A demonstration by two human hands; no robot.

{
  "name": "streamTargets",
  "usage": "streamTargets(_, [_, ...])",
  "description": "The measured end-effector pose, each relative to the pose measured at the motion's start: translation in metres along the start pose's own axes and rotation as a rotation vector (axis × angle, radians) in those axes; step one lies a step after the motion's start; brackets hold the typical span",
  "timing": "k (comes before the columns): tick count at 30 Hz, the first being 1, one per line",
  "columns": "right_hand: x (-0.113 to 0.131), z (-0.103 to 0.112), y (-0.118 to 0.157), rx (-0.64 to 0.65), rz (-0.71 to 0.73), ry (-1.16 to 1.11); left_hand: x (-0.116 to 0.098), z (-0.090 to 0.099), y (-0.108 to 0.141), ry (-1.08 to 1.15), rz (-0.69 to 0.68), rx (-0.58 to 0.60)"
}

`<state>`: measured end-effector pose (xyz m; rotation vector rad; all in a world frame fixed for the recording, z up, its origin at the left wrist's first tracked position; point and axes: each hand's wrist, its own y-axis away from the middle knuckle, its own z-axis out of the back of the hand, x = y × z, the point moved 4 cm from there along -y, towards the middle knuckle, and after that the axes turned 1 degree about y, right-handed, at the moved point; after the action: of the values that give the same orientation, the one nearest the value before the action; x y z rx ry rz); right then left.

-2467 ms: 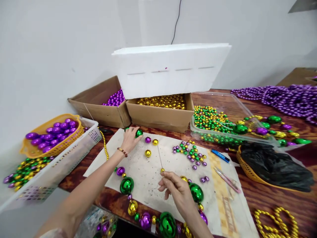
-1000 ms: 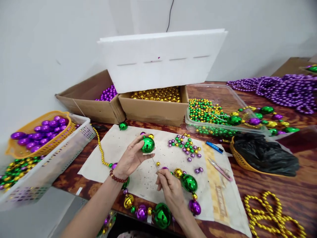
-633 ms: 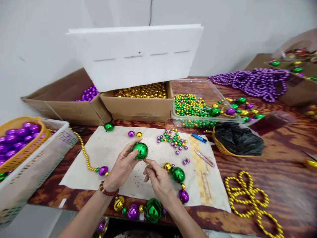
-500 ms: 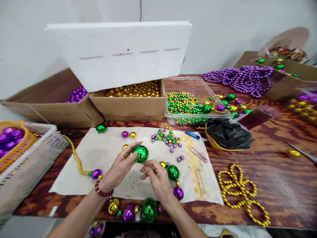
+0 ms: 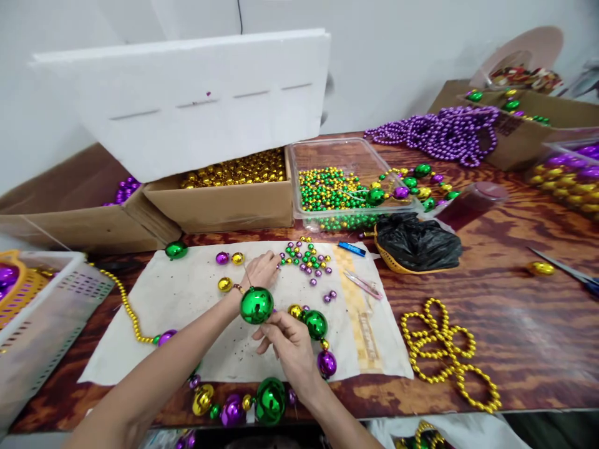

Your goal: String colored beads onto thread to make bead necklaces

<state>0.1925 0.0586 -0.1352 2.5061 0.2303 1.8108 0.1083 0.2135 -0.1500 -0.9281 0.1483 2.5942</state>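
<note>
My right hand (image 5: 290, 340) is closed, fingertips pinched at the underside of a large shiny green ball (image 5: 256, 305). A thin wire or string end sticks up from the top of that ball. Beyond it, my left hand (image 5: 261, 272) reaches over the cloth, fingers extended to the edge of a group of small purple, green and gold beads (image 5: 306, 257). Its fingertips are partly hidden, and I see nothing held in them. A strand of large ornaments, with a green ball (image 5: 270, 401) and a purple ball (image 5: 326, 363), curves along the near side.
A white cloth (image 5: 187, 299) covers the middle of the table. Behind it stand a carton of gold beads (image 5: 224, 206) and a clear bin (image 5: 355, 215). A blue cutter (image 5: 352, 249), a black-bag-lined basket (image 5: 416, 243), a gold bead chain (image 5: 440, 349) and scissors (image 5: 561, 268) lie rightward.
My left hand has let go of the green ball and moved forward to the small beads. The green ball stays in my right hand, slightly lower. The view has shifted right.
</note>
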Motion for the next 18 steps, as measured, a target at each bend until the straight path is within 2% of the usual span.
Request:
streamTargets(4, [-0.001,0.003,0.000,-0.004,0.013,0.000,0.001,-0.004,0.002,0.017,0.018,-0.010])
streamTargets(8, [-0.006,0.002,-0.001,0.003,0.026,-0.022,0.007,-0.001,0.002,0.144,0.037,-0.028])
streamTargets(14, [-0.005,0.002,0.001,-0.003,0.031,0.022,0.013,0.015,-0.001,0.521,0.125,-0.086])
streamTargets(18, [-0.003,0.008,0.002,-0.039,0.043,0.054,0.006,0.039,0.011,0.833,0.186,-0.102])
